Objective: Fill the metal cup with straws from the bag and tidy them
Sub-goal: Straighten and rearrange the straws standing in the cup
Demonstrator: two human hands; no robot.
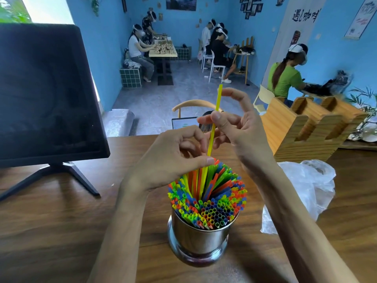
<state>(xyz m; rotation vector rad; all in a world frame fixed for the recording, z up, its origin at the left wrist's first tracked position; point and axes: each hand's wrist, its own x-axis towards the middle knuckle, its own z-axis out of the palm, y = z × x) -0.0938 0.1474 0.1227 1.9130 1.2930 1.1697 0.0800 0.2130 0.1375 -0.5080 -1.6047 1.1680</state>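
A shiny metal cup (199, 236) stands on the wooden table (51, 231), packed with many coloured straws (214, 193) that fan out above its rim. One yellow straw (215, 117) sticks up well above the rest, its lower end among the bunch. My right hand (234, 129) pinches this yellow straw between thumb and fingers about halfway up. My left hand (177, 154) hovers over the far side of the bunch, fingers curled, thumb tip touching the straw tops at the yellow straw's base. The clear plastic bag (306, 186) lies crumpled to the right of the cup.
A black monitor (44, 94) on a stand fills the left side of the table. A wooden slotted holder (310, 127) sits at the back right. Beyond the table's far edge are a chair back (193, 104) and people seated at other tables.
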